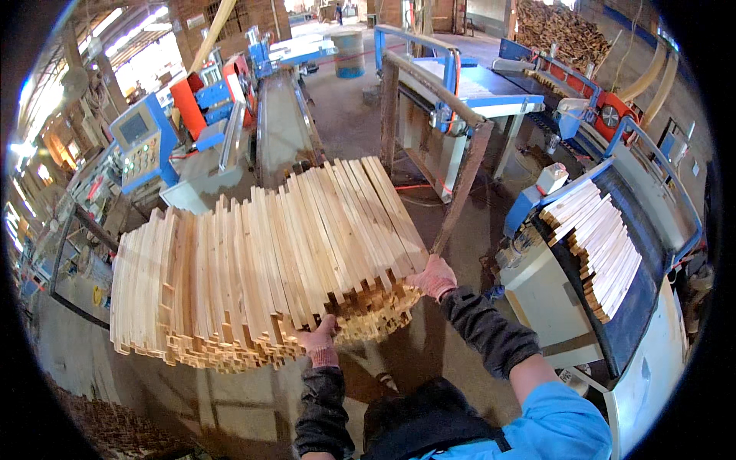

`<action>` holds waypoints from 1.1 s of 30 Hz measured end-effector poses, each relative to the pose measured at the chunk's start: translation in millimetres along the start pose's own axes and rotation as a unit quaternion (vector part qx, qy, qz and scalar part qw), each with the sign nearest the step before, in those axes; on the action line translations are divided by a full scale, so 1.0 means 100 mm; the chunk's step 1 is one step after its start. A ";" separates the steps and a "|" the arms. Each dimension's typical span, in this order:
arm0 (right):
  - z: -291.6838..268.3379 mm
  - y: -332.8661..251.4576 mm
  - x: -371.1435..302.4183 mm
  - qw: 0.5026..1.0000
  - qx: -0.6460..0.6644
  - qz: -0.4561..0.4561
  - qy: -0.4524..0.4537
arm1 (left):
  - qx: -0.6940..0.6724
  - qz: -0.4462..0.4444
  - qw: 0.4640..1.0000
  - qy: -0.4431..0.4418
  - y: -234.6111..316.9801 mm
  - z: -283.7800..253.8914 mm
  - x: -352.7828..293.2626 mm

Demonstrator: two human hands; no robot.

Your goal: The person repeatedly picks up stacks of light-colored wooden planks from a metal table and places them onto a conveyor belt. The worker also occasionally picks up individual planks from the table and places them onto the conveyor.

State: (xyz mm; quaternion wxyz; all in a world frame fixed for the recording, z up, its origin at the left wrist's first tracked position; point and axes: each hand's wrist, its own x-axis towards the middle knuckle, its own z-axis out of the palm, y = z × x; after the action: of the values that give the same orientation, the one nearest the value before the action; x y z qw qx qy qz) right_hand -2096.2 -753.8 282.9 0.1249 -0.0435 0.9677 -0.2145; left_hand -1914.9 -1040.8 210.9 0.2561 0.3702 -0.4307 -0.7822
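Note:
A big stack of pale wooden strips (261, 261) lies in front of me, their uneven near ends facing my body. My left hand (320, 343), in a pinkish knit glove, is at the near ends in the middle of the stack. Its thumb is on top and its fingers are partly hidden by the wood. At the stack's right near corner, my right hand (435, 277), gloved alike, is closed round the strip ends. Dark sleeve covers run up both forearms.
A brown metal frame (468, 165) rises just beyond the stack's right side. On the right, a dark conveyor belt (648, 253) carries more strips (606, 249). A blue control panel (139, 142) stands at left, a barrel (349, 55) far back, and a wood pile (563, 34) at back right.

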 end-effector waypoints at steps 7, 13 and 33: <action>-0.03 -0.17 -0.29 0.996 0.051 0.035 0.070 | -0.031 -0.072 0.995 -0.068 -0.17 -0.44 0.35; -0.20 0.04 -1.27 0.990 0.138 -0.003 0.033 | -0.052 -0.109 0.991 -0.055 -0.48 -1.15 -0.31; 1.15 1.65 0.48 0.918 0.336 -0.210 0.012 | 0.134 -0.170 0.945 -0.246 0.15 -0.92 0.83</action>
State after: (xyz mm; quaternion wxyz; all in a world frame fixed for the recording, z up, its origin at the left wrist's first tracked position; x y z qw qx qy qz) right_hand -2117.8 -657.6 101.4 0.0731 -0.1984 0.8089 -0.5486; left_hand -1889.3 -1152.2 161.6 -0.0471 0.2647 -0.5115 -0.8162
